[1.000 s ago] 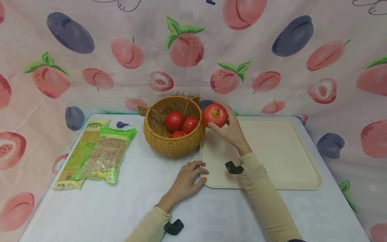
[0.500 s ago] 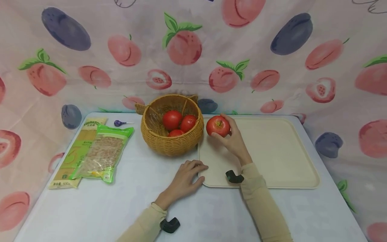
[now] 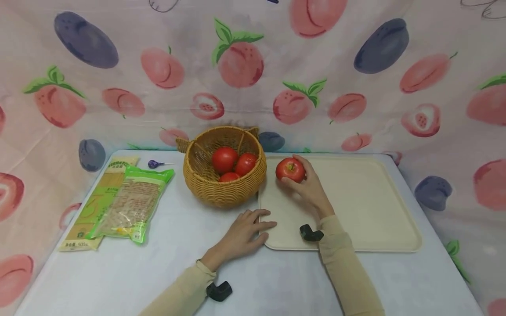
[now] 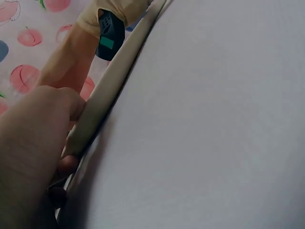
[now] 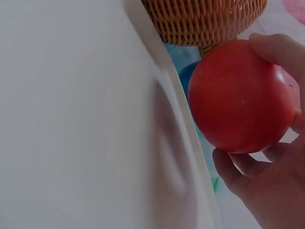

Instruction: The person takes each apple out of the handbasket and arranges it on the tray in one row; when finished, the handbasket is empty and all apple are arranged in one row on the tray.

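A red apple (image 3: 290, 170) with a pale hollow round its stem is gripped by my right hand (image 3: 310, 186), thumb at the front and fingers behind. In the right wrist view this apple (image 5: 241, 96) hangs over the tray's left end, with a shadow on the tray below. The beige tray (image 3: 356, 202) lies flat on the right of the table. My left hand (image 3: 243, 235) touches the tray's front left edge, its fingers extended over the rim; the left wrist view shows that hand (image 4: 35, 129) close along the rim.
Left of the tray stands a wicker basket (image 3: 225, 193) holding several round red fruits (image 3: 225, 159). Farther left, a clear and green food bag (image 3: 132, 202) overlaps a yellow-green noodle pack (image 3: 83, 219). A purple lollipop (image 3: 155, 164) lies behind them. Fruit-print cloth (image 3: 245, 101) hangs at the back.
My right hand has carried the apple from the basket's right rim, rightward and nearer, over the tray. The left fingers now reach slightly farther over the tray's edge.
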`<state>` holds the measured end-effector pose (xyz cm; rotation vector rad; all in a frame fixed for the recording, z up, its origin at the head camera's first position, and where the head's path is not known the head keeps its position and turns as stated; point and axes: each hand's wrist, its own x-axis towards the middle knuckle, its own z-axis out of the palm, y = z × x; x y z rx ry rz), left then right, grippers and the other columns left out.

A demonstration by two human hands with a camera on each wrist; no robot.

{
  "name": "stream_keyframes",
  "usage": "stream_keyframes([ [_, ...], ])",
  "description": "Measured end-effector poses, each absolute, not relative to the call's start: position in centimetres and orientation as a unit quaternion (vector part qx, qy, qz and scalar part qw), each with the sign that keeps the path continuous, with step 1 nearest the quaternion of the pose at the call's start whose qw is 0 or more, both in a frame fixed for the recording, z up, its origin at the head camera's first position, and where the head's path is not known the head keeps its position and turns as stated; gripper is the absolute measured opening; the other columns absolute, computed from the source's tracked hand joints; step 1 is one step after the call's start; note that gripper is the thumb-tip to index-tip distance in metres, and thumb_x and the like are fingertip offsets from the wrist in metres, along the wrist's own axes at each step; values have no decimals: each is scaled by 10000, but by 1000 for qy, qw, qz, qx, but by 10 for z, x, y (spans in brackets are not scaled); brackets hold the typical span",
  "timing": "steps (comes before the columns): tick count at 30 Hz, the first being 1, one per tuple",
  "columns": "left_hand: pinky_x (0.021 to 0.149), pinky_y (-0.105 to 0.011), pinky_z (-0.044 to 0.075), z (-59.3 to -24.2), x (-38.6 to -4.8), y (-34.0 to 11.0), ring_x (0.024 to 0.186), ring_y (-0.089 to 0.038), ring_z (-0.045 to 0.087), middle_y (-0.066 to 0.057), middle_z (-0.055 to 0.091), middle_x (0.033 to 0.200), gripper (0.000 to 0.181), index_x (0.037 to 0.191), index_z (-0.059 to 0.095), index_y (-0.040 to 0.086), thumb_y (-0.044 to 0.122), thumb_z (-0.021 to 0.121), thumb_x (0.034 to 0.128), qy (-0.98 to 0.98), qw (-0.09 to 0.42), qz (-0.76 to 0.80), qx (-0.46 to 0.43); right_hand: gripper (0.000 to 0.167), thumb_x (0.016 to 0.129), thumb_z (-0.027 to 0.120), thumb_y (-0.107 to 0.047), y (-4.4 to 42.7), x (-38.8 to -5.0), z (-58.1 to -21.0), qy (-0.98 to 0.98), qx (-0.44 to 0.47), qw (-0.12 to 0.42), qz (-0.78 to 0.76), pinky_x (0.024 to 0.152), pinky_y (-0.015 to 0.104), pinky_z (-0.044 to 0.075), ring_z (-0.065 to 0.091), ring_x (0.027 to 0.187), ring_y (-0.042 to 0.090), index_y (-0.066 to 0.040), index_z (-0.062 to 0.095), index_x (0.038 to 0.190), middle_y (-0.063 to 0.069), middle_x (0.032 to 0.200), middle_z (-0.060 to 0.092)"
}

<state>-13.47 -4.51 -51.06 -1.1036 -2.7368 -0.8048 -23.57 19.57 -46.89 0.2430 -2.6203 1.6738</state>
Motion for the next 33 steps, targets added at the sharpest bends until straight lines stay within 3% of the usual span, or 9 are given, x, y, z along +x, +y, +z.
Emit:
stream_keyframes([
  [5, 907, -350, 394, -513, -133, -43, 1125, -152, 479, 13, 487, 1401, 340, 1267, 605, 285, 305, 525, 936, -890, 61, -270, -362, 787, 780, 749, -412, 198, -235, -473, -853, 72, -3, 518, 1065, 524, 343, 395, 1309, 263, -357, 316, 1435, 20, 1476, 354],
  [15, 931, -351, 385, -510, -135, -44, 1138, -151, 473, 28, 492, 1399, 340, 1265, 604, 289, 329, 531, 935, -894, 49, -270, -355, 811, 778, 748, -422, 200, -236, -473, -858, 74, -4, 509, 1064, 539, 335, 385, 1317, 278, -287, 316, 1451, 37, 1484, 346],
  [24, 958, -365, 384, -518, -126, -47, 1150, -147, 474, 35, 487, 1404, 341, 1271, 595, 294, 337, 520, 941, -894, 30, -272, -356, 811, 840, 649, -494, 205, -226, -488, -861, 39, -49, 505, 1084, 552, 296, 358, 1344, 319, -330, 189, 1487, 111, 1490, 321],
  [33, 960, -364, 384, -514, -132, -46, 1153, -150, 478, 31, 498, 1396, 339, 1254, 612, 262, 337, 542, 931, -890, 42, -284, -353, 802, 857, 598, -540, 205, -233, -485, -866, 40, -45, 497, 1105, 555, 259, 327, 1371, 337, -317, 165, 1494, 137, 1512, 295],
])
